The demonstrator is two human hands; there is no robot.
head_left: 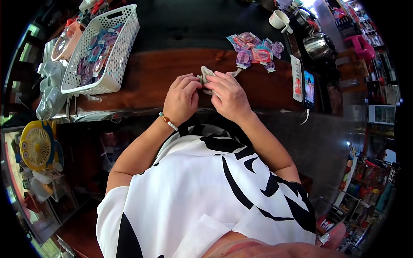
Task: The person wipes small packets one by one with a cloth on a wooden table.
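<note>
A crumpled greyish-white cloth (206,73) lies on the brown wooden table edge, between and partly under my hands. My left hand (182,95), with a beaded bracelet at the wrist, has its fingers curled together at the cloth's left side. Over the cloth's right part is my right hand (229,95), its fingers bent and pressed on the fabric. A strip of the cloth sticks out beyond my right fingers. Just past it lies a pile of small pink, purple and blue wrapped packets (258,50).
A white perforated basket (125,47) of similar packets stands at the left, beside clear plastic containers (50,86) and a yellow fan (38,145). At the right are a lit phone (309,89), a white cup (279,19) and a metal pot (319,45).
</note>
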